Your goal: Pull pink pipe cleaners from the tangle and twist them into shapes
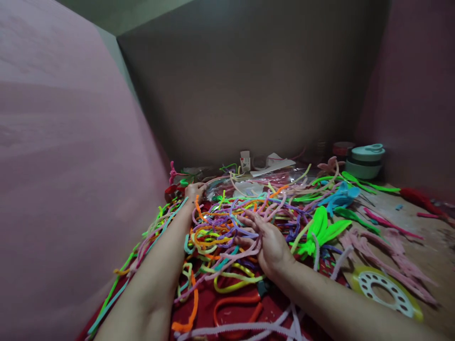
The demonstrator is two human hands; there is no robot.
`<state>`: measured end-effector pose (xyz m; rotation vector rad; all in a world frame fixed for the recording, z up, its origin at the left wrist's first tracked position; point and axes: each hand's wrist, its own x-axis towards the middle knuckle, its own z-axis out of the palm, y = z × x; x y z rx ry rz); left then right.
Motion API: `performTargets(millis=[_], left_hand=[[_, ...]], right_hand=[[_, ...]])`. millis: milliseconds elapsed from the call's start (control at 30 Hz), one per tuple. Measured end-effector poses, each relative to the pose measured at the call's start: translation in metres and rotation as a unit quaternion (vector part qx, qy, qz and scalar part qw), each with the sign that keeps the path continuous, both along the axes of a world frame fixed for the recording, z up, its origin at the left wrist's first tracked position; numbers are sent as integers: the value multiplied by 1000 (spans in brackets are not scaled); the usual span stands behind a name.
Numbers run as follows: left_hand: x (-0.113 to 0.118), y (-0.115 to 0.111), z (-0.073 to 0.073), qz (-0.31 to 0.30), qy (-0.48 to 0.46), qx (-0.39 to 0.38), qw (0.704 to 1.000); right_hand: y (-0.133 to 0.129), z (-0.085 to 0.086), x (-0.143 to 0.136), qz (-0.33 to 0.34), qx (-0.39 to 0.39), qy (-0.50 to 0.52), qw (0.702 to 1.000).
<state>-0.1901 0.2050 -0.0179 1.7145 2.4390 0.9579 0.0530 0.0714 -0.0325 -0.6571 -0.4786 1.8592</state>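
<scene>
Many tangled pipe cleaners (213,237) in orange, purple, pink, yellow and teal lie on a red cloth (204,300). My right hand (268,241) rests at the right side of the pile, fingers apart and pointing left among the strands. My left hand (195,190) reaches to the far left edge of the pile, near a clear plastic wrap (227,187); its fingers are mostly hidden. Just right of my right hand is a bright green fuzzy leaf shape (322,229). Orange-handled scissors (238,300) lie below the pile, partly covered.
A teal lidded container (365,162) stands at the back right. A yellow-rimmed tape spool (387,292) lies at the lower right, near pink fuzzy pieces (387,260) and a blue one (341,196). Pink walls (71,142) rise at both sides.
</scene>
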Motion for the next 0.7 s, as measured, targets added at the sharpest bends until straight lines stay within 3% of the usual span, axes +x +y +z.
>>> performTargets(millis=[167,333,467,600,700], left_hand=[[-2,-11,22,43,27,53,997],[3,-32,57,63,86,115,988],[10,-62,88,67,103,173,977],[25,-99,105,-22,41,276,960],[46,-126,103,-109,44,277,954]], right_hand=[[0,1,0,4,-1,4,1000],[-1,2,1,7,1,5,1000],[1,0,3,13,-5,22,1000],[3,0,4,19,-8,37,999],[3,1,6,24,-4,51,998]])
